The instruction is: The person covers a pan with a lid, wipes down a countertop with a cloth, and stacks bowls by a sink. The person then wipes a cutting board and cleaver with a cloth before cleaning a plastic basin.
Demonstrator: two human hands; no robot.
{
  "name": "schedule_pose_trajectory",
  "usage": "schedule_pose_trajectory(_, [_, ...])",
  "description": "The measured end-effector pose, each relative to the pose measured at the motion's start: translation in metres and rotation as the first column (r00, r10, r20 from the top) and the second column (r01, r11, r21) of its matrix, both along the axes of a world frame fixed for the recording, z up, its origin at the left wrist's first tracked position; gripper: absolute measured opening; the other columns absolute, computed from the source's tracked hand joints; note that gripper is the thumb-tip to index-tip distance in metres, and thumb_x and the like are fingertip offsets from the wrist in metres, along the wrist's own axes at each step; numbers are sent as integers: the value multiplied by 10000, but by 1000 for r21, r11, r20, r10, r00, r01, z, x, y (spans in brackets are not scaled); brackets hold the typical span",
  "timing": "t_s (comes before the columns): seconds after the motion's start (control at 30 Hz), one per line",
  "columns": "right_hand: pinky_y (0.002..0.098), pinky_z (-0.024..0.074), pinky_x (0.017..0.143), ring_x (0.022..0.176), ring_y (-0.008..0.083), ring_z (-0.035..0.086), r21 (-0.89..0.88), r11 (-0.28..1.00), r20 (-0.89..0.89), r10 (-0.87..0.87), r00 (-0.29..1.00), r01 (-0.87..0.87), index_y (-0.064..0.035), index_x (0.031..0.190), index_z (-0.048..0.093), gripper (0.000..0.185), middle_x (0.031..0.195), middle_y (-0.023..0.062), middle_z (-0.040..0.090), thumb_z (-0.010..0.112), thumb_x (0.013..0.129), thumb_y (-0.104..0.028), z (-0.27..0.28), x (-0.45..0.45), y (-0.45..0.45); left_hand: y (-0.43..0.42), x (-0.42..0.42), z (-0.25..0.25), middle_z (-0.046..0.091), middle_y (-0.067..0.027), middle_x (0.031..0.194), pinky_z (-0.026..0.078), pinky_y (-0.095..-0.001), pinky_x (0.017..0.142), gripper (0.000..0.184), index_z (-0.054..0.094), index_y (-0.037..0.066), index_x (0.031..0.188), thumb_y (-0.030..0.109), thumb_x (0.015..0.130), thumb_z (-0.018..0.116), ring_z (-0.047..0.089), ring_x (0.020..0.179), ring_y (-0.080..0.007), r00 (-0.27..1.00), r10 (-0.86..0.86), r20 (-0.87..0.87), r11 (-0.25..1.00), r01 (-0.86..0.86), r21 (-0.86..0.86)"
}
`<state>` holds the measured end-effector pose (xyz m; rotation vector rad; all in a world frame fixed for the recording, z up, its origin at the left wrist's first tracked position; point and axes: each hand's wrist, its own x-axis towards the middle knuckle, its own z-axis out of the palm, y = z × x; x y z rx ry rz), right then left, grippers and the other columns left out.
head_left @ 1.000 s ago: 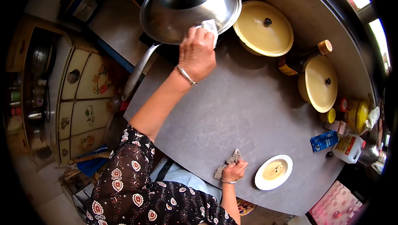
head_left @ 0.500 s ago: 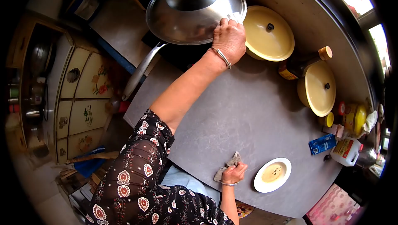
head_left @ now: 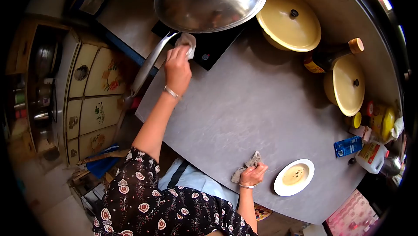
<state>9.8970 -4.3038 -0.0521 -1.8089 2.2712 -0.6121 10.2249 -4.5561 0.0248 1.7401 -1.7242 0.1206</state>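
My left hand [head_left: 177,68] is closed on a white cloth [head_left: 186,44], just beside the root of the long handle [head_left: 150,64] of a pan. A shiny domed lid [head_left: 213,7] covers this pan, which sits on a black cooktop [head_left: 211,53]. Lower down, my right hand [head_left: 253,175] rests on the grey table [head_left: 217,118], its fingers wrapped round a crumpled grey rag [head_left: 252,160]. To the right of that hand lies a white oval dish [head_left: 281,189] with a pale, dark-speckled content.
Two yellow lidded pots [head_left: 289,23] [head_left: 348,88] stand along the back wall, with a dark bottle [head_left: 322,60] between them. A blue packet [head_left: 348,147], a white jug [head_left: 372,157] and a yellow container [head_left: 383,123] are at the right. A cabinet [head_left: 100,88] stands at the left.
My left hand has moved from the lid's lower right rim down and left to the handle's root, with the white cloth. My right hand keeps its place by the dish. The view has shifted slightly.
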Motion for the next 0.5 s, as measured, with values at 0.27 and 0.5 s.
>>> schedule_pose_trajectory(0.27, [437,412,560,688,357,504,-5,1000,-27,12,1000,-12,-32,890,447,210,799,161,443,418,727,-160,-1,1,-1,-13,-53,-40,608,-127,1045,439,-349,910,328,626,24,978,-94,701,498,549,1031,-289,928,-366,-69,930,367,1])
schedule_pose_trajectory(0.5, [445,405,545,680,359,497,-11,1000,-31,8,999,-8,-31,896,445,214,795,163,442,413,733,-165,-2,0,1,-16,11,-30,610,-136,999,464,-375,820,287,620,3,939,-68,731,436,554,957,-316,1000,-3,-18,997,1,-80])
